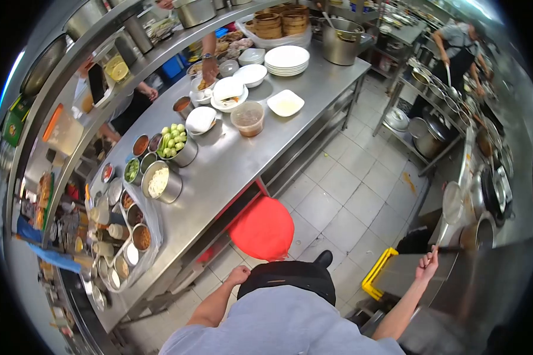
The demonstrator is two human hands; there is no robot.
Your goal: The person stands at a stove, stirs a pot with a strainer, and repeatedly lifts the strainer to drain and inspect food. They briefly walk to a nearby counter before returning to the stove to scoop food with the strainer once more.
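Grey shirt fabric and a black apron waist fill the near edge of the view, with both bare arms reaching out from them. At the left, the left hand hangs as a loose fist, fingers curled in and holding nothing, just above the floor tiles beside the round red stool seat. At the right, the right hand pinches the end of a long thin handle of a metal skimmer, its round head raised near a steel pot on the cooking line.

One risk, as I judge it: the grip sits at the far tip of the handle, so the skimmer could swing or slip against the pot and splash hot contents. The stool stands close to the feet and could catch a step.

On the long steel worktop I count one stack of white plates, one square white dish, one clear plastic tub of brown sauce, one steel bowl of green limes and one steel canister of white shreds. Bamboo steamer baskets stand in roughly three stacks at the far end. Two other people are at work: one's hand reaches over the far worktop, another stands at far right.
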